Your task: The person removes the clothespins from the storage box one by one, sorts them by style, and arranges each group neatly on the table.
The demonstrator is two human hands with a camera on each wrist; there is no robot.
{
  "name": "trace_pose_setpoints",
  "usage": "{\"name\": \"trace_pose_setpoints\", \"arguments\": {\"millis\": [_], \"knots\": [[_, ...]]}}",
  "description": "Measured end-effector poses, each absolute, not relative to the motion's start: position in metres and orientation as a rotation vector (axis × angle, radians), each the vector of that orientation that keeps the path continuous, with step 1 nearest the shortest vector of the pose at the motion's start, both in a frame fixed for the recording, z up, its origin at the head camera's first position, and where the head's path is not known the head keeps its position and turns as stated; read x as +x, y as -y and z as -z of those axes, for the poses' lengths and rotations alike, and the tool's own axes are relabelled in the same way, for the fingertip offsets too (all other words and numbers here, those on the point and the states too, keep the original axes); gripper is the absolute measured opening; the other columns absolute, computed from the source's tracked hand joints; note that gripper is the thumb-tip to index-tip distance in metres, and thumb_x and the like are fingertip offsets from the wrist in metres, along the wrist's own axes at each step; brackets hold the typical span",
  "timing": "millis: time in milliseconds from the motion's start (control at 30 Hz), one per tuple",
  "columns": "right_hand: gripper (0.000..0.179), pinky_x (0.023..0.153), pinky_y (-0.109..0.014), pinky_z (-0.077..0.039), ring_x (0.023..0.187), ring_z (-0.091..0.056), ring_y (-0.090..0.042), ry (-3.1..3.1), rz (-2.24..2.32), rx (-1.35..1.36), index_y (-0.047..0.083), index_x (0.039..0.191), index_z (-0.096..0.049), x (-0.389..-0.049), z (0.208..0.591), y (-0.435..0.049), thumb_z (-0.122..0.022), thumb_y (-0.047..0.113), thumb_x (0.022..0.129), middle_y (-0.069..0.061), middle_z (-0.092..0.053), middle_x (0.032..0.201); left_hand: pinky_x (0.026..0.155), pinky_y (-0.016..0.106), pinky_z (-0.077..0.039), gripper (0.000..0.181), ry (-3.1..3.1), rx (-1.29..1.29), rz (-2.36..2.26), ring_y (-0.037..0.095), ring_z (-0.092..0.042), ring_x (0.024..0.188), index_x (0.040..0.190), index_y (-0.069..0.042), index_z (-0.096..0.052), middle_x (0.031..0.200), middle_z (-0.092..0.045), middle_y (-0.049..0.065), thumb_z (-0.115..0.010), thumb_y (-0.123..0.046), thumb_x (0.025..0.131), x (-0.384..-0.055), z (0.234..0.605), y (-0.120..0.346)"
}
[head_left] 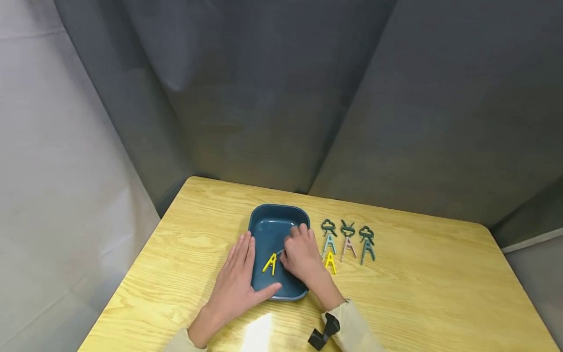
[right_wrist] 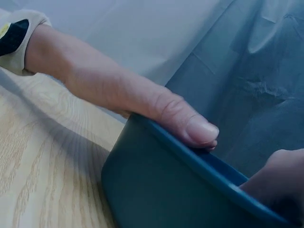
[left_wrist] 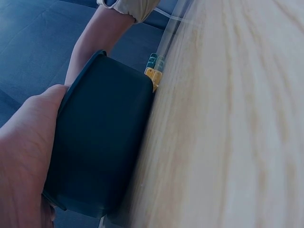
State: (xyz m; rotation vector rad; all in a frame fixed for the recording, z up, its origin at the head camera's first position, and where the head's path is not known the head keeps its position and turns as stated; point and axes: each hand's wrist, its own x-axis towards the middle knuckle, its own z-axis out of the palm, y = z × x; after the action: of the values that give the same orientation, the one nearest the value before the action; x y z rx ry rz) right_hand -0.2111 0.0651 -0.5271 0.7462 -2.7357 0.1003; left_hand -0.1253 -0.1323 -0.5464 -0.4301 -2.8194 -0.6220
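A dark blue rectangular basin [head_left: 279, 297] stands on the wooden table. My left hand [head_left: 235, 283] rests along its left side with straight fingers, the thumb reaching over the near rim. In the left wrist view the left thumb [left_wrist: 35, 118] lies against the basin's wall [left_wrist: 104, 137]. Inside the basin is my right hand [head_left: 301, 254], its fingers curled. A thin blue-grey piece, apparently a clothespin [head_left: 280, 252], pokes out from the right fingertips, mostly hidden. Just left of it lies a yellow clothespin [head_left: 270, 264] on the basin floor.
Right of the basin lie a light blue clothespin [head_left: 329, 243], another yellow clothespin [head_left: 330, 263], a pink clothespin [head_left: 349, 246] and a teal clothespin [head_left: 367, 250]. Dark green shaped clips [head_left: 366, 233] lie above them. Grey curtains [head_left: 264, 98] hang behind the table [head_left: 440, 283].
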Motion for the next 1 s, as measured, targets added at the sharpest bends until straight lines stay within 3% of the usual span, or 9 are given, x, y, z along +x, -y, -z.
{"name": "trace_pose_setpoints", "arguments": {"millis": [133, 267, 367, 467, 600, 667, 733, 833, 1000], "knots": [[0.031, 0.070, -0.040, -0.033, 0.084, -0.041, -0.029, 2.765, -0.079, 0.735, 0.008, 0.071, -0.068, -0.208, 0.525, -0.072, -0.085, 0.032, 0.081, -0.010, -0.056, 0.087, 0.129, 0.048, -0.020, 0.125, 2.834, -0.434, 0.619, 0.029, -0.010, 0.162, 0.166, 0.000, -0.019, 0.175, -0.012, 0.013, -0.048, -0.090, 0.084, -0.125, 0.547, 0.130], [0.049, 0.071, -0.040, -0.033, 0.085, -0.039, -0.029, 2.848, 0.031, 0.711, 0.009, 0.063, -0.060, -0.207, 0.522, -0.075, -0.079, 0.048, 0.085, -0.012, -0.055, 0.090, 0.129, 0.046, -0.019, 0.125, 2.834, -0.427, 0.604, 0.028, -0.010, 0.162, 0.166, 0.000, -0.020, 0.175, -0.012, 0.013, -0.047, -0.091, 0.084, -0.125, 0.546, 0.130], [0.053, 0.071, -0.040, -0.033, 0.086, -0.039, -0.029, 2.879, 0.102, 0.744, 0.009, 0.062, -0.057, -0.207, 0.520, -0.075, -0.077, 0.052, 0.085, -0.012, -0.055, 0.090, 0.129, 0.046, -0.018, 0.124, 2.829, -0.433, 0.608, 0.029, -0.011, 0.162, 0.165, 0.000, -0.020, 0.175, -0.013, 0.013, -0.048, -0.090, 0.085, -0.126, 0.545, 0.131], [0.044, 0.071, -0.040, -0.031, 0.086, -0.038, -0.028, 2.868, 0.132, 0.832, 0.007, 0.073, -0.067, -0.208, 0.518, -0.077, -0.079, 0.048, 0.084, -0.011, -0.053, 0.091, 0.130, 0.045, -0.016, 0.124, 2.834, -0.439, 0.617, 0.029, -0.009, 0.162, 0.166, -0.001, -0.017, 0.175, -0.012, 0.014, -0.048, -0.090, 0.085, -0.126, 0.544, 0.131], [0.019, 0.070, -0.039, -0.028, 0.085, -0.035, -0.026, 2.825, 0.055, 1.031, 0.009, 0.094, -0.079, -0.210, 0.514, -0.081, -0.081, 0.027, 0.086, -0.007, -0.050, 0.091, 0.130, 0.045, -0.016, 0.123, 2.833, -0.441, 0.623, 0.027, -0.007, 0.162, 0.166, -0.002, -0.017, 0.175, -0.012, 0.014, -0.047, -0.090, 0.085, -0.126, 0.544, 0.131], [0.018, 0.071, -0.038, -0.026, 0.085, -0.033, -0.025, 2.813, -0.019, 1.119, 0.011, 0.102, -0.080, -0.211, 0.511, -0.084, -0.082, 0.021, 0.086, -0.005, -0.047, 0.091, 0.130, 0.046, -0.016, 0.123, 2.828, -0.444, 0.627, 0.027, -0.007, 0.162, 0.166, -0.001, -0.019, 0.175, -0.012, 0.014, -0.048, -0.090, 0.085, -0.126, 0.544, 0.131], [0.027, 0.072, -0.038, -0.026, 0.085, -0.033, -0.024, 2.812, -0.054, 1.137, 0.010, 0.106, -0.079, -0.213, 0.509, -0.087, -0.085, 0.026, 0.086, -0.004, -0.046, 0.091, 0.130, 0.046, -0.018, 0.123, 2.824, -0.449, 0.622, 0.028, -0.009, 0.162, 0.166, -0.001, -0.019, 0.175, -0.013, 0.015, -0.047, -0.090, 0.086, -0.127, 0.544, 0.131], [0.044, 0.075, -0.039, -0.031, 0.087, -0.035, -0.025, 2.841, 0.052, 1.021, 0.007, 0.101, -0.076, -0.215, 0.504, -0.090, -0.087, 0.045, 0.082, -0.007, -0.048, 0.096, 0.129, 0.047, -0.019, 0.123, 2.828, -0.450, 0.612, 0.030, -0.011, 0.162, 0.166, -0.002, -0.017, 0.175, -0.013, 0.014, -0.046, -0.090, 0.086, -0.127, 0.545, 0.131], [0.059, 0.084, -0.043, -0.039, 0.095, -0.042, -0.030, 2.923, 0.366, 0.856, 0.008, 0.070, -0.066, -0.215, 0.498, -0.088, -0.078, 0.065, 0.083, -0.015, -0.056, 0.106, 0.129, 0.046, -0.018, 0.123, 2.837, -0.435, 0.612, 0.027, -0.008, 0.162, 0.166, -0.002, -0.017, 0.175, -0.012, 0.014, -0.046, -0.091, 0.085, -0.126, 0.546, 0.132]]}}
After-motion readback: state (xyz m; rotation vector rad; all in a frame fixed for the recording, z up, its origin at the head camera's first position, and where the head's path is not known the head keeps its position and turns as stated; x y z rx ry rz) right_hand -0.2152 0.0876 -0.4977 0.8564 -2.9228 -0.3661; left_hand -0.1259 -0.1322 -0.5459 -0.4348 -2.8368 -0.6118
